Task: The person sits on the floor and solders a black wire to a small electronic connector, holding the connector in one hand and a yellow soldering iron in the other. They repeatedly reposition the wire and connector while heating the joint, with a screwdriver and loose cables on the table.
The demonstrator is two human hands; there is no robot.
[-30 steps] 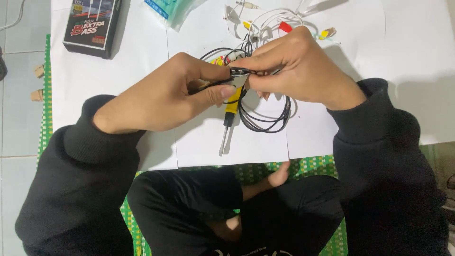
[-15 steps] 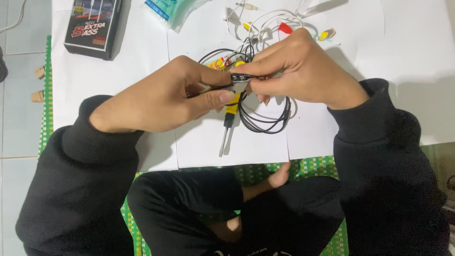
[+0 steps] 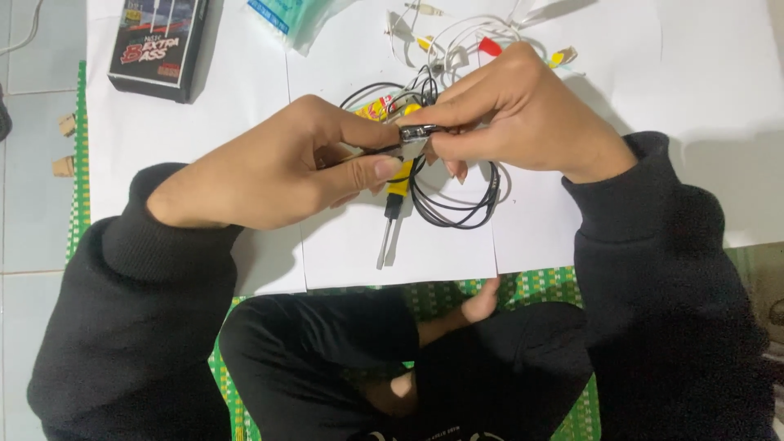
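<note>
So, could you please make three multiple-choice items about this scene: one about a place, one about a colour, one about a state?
1. Where does the dark box lie?
A. upper left on the white paper
B. on the person's lap
C. under the right hand

2. What colour is the screwdriver handle?
A. blue
B. yellow
C. white

3. How is the small metal part held?
A. it lies alone on the paper
B. only the left hand grips it
C. both hands pinch it together, the right hand too

Answers:
1 A, the box sits at the top left corner.
2 B, yellow shows below the fingers.
3 C, fingertips of both hands meet on it.
</note>
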